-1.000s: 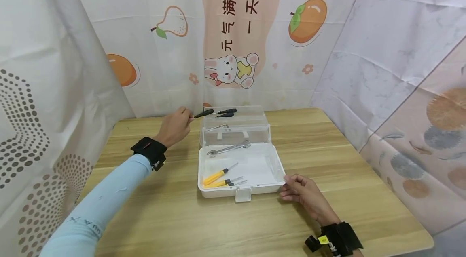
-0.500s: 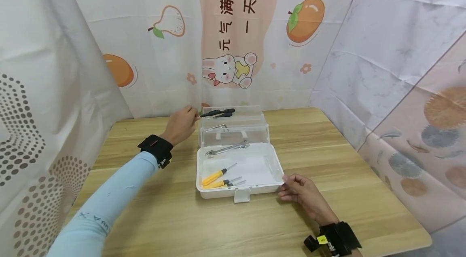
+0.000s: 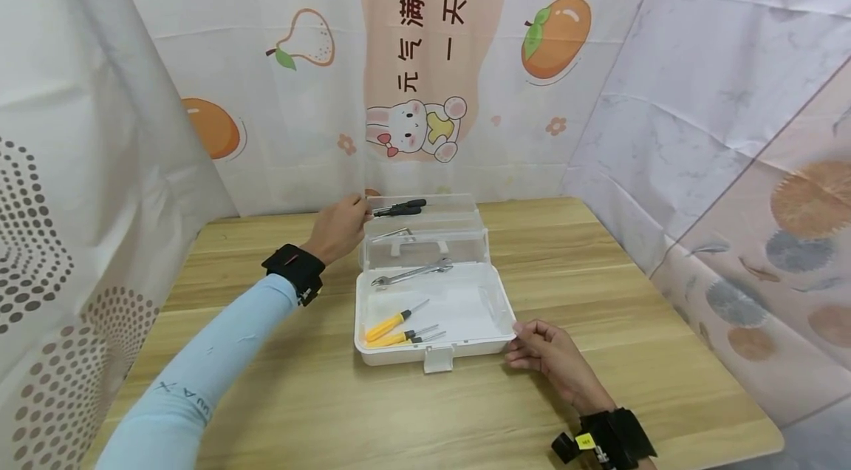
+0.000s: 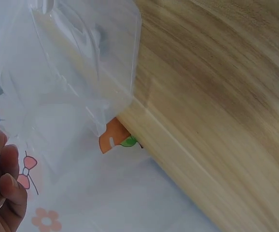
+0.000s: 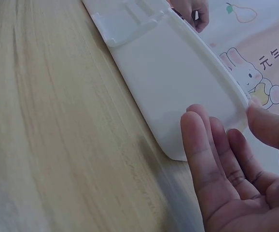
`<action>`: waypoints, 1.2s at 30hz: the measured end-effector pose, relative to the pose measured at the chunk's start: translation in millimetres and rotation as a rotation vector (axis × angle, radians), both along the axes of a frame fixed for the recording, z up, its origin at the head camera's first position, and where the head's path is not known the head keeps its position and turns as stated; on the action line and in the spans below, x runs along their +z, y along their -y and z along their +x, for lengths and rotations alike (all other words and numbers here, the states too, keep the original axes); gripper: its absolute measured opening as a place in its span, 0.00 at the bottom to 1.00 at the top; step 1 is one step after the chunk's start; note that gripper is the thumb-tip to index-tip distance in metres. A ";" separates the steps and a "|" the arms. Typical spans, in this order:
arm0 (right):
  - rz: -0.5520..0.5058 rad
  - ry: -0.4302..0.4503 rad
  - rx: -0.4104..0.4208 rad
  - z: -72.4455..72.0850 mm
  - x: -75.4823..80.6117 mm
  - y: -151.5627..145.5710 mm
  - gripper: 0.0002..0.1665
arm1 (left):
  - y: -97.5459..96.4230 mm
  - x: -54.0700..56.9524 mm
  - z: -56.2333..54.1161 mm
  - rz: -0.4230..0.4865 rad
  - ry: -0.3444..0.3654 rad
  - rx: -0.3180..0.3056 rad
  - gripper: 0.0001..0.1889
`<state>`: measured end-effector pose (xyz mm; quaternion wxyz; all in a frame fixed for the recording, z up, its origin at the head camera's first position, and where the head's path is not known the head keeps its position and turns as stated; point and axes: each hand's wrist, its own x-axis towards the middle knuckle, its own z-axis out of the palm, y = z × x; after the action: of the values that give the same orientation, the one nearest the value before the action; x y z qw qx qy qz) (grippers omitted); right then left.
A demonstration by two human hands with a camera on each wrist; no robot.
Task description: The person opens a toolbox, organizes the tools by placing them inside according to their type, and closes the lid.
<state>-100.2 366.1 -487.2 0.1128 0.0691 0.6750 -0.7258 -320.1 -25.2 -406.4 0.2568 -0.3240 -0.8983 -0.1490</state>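
A white toolbox (image 3: 436, 360) lies opened on the table, its clear lid (image 3: 459, 248) folded back. My left hand (image 3: 339, 227) is at the lid's far left corner, thumb and fingertips pinching the thin end of a black-handled screwdriver (image 3: 387, 213); that screwdriver is out of sight in the left wrist view, where the curled fingers (image 4: 11, 186) show beside the lid. Other black handles (image 3: 417, 202) lie in the lid. My right hand (image 3: 548, 359) holds the toolbox's near right corner, thumb on the rim and fingers along the outer wall.
Inside the base are wrenches (image 3: 412, 274) and several yellow-handled screwdrivers (image 3: 388, 325). A hex key (image 3: 392, 234) lies in the lid. The wooden table (image 3: 532, 263) meets a printed curtain (image 3: 299, 123) behind and at the sides.
My left hand has moved right toward the lid, bringing the black-handled screwdriver in beside the others there. My right hand has stayed at the toolbox corner.
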 end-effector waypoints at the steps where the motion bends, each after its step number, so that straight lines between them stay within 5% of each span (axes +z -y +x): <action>1: -0.001 -0.003 0.002 0.2 -0.2 -0.7 0.20 | -1.2 0.8 -0.1 -0.005 0.004 0.002 0.04; 13: -0.015 -0.013 0.006 -0.9 -0.3 -3.3 0.18 | -14.5 3.4 -4.2 -0.012 0.002 -0.021 0.05; 21: -0.010 -0.007 -0.004 -1.5 0.4 -3.4 0.16 | -23.4 7.7 -3.5 -0.037 0.065 -0.035 0.10; 26: -0.016 -0.007 0.012 -2.4 0.2 -0.6 0.19 | -18.7 10.3 -5.6 -0.084 0.143 -0.030 0.19; 31: -0.007 -0.005 -0.001 -4.3 1.0 1.0 0.19 | -3.6 10.1 -8.1 0.019 0.213 0.004 0.18; 36: -0.002 -0.013 -0.013 -4.8 -0.5 0.3 0.17 | 22.1 -9.4 -4.1 0.151 0.431 0.084 0.12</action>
<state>-105.0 365.8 -487.7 0.1036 0.0688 0.6745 -0.7277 -324.1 -47.3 -415.7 0.0885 -0.2270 -0.9313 -0.2708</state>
